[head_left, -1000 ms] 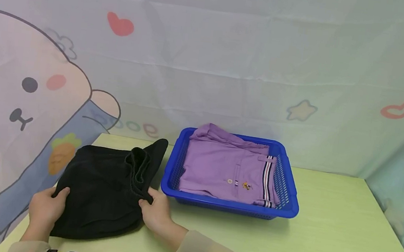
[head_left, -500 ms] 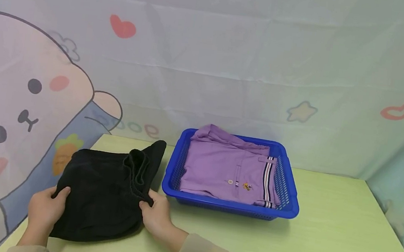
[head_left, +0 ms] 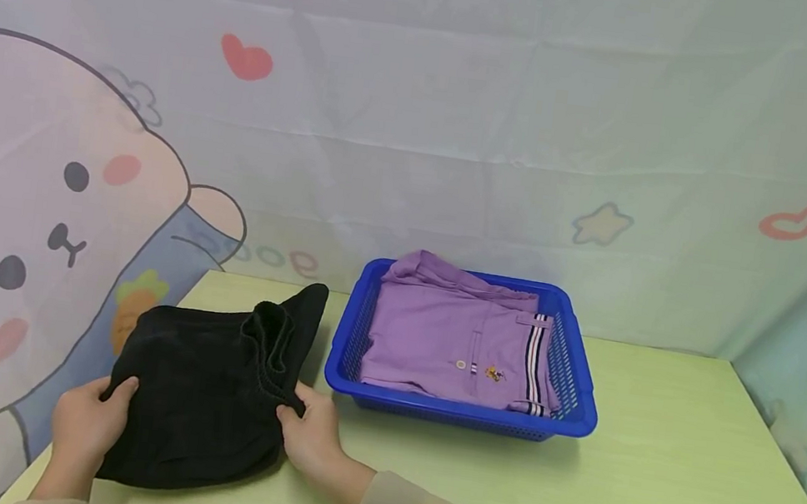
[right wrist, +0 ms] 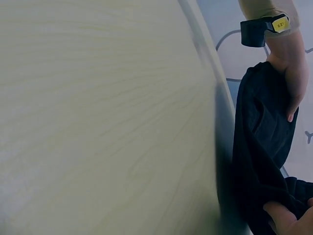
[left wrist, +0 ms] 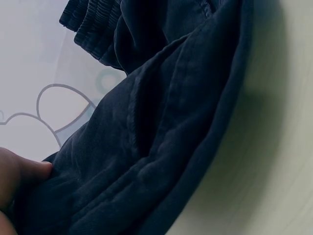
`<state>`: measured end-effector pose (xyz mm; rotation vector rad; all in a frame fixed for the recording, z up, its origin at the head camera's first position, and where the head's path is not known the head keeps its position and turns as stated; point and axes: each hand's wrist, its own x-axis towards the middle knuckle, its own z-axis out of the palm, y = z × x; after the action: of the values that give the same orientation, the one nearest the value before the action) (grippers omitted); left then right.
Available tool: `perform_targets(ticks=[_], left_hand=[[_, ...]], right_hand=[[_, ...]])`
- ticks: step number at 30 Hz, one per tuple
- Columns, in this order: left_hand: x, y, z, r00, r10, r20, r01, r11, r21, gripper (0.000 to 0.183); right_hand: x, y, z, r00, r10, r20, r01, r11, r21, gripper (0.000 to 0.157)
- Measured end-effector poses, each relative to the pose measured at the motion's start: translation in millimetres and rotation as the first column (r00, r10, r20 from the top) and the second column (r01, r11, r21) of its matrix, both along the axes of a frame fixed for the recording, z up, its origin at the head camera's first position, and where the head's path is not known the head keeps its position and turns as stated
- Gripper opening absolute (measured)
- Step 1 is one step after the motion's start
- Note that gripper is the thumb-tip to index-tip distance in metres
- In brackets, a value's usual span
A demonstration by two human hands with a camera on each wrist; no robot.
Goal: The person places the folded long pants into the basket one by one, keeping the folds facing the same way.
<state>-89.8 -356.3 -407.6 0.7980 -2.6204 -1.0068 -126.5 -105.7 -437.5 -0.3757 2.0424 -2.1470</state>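
Folded black pants [head_left: 197, 395] lie at the left of the table, with a gathered elastic part [left wrist: 98, 29] and a slit pocket [left wrist: 149, 112] showing in the left wrist view. My left hand [head_left: 90, 419] pinches their left edge, thumb on top. On the opposite side my right hand [head_left: 315, 434] pinches the right edge, just below the bunched ribbed part. Most of the fingers of both hands are hidden beneath the cloth. In the right wrist view the pants [right wrist: 264, 122] hang slightly above the table along their near side.
A blue plastic basket [head_left: 460, 410] stands right of the pants, close to my right hand. Folded purple pants [head_left: 430, 339] with a striped waistband lie in it. The pale green table [head_left: 686, 472] ends at a printed cloth backdrop [head_left: 420, 119].
The pants' far edge has come down and slightly toward me. Both hands keep the same pinch and hardly shift. The basket stays put; the view tilts a little.
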Motion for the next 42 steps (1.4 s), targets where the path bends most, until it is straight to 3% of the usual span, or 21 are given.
perform_targets(ticks=[7, 16, 42], left_hand=[[-0.8, 1, 5.1, 1.000, 0.009, 0.009, -0.009, 1.000, 0.021, 0.056], [3.0, 4, 7.4, 0.997, 0.055, -0.061, -0.052, 0.997, 0.059, 0.055], [5.9, 19, 19.3, 0.986, 0.082, -0.148, -0.078, 0.996, 0.030, 0.050]], right_hand=[[0.2, 1, 1.6, 1.000, -0.008, -0.014, 0.008, 1.000, 0.009, 0.036], [1.6, 4, 9.0, 0.999, 0.008, -0.053, -0.008, 1.000, -0.011, 0.038], [0.8, 20, 18.6, 0.995, 0.061, -0.080, -0.065, 0.997, -0.045, 0.040]])
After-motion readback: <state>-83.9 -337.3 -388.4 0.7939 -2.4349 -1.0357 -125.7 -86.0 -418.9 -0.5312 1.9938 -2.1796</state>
